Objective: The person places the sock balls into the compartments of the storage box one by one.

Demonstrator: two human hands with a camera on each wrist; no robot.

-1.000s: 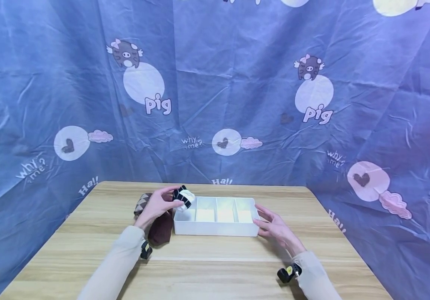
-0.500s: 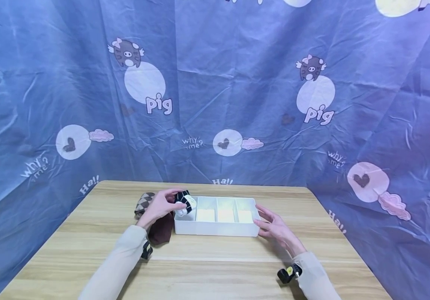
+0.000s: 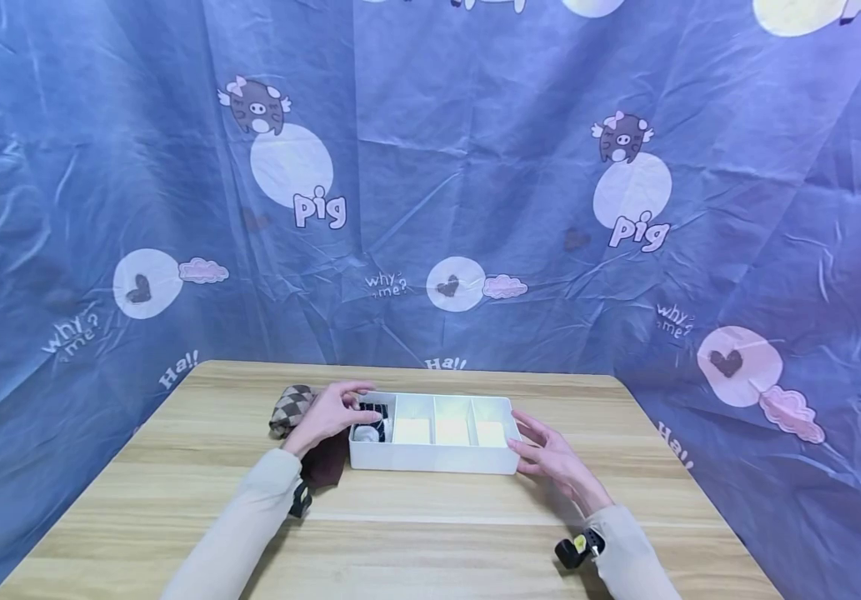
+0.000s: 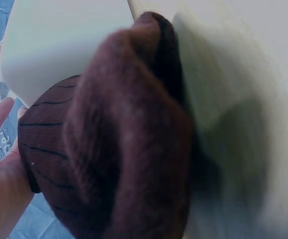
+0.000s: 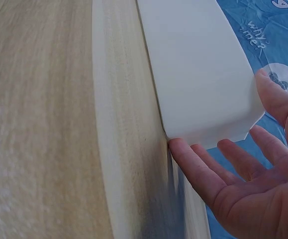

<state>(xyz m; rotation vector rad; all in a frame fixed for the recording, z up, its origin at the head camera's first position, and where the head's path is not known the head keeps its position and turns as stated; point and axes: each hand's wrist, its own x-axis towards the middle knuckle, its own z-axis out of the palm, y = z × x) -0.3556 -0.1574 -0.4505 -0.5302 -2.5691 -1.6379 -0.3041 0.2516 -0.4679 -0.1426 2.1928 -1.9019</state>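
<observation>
A rolled pair of black-and-white socks [image 3: 370, 432] sits in the leftmost compartment of the white divided box [image 3: 433, 457]. Over that compartment's left side is my left hand [image 3: 327, 414], its fingers parted and loosely bent above the socks. Fingertips of my right hand [image 3: 554, 458] touch the box's right end; in the right wrist view the fingers [image 5: 198, 172] extend along the end wall, thumb apart. Dark maroon socks [image 4: 134, 134] with thin black stripes fill much of the left wrist view, beneath the left wrist.
A brown-and-beige checkered sock bundle [image 3: 292, 407] lies left of the box, behind the left hand. The box's other three compartments show white floors. A blue printed curtain [image 3: 475, 167] hangs behind the wooden table [image 3: 430, 542].
My left hand has lowered the black-and-white socks into the leftmost compartment and let go of them. The right hand stays at the box's right end.
</observation>
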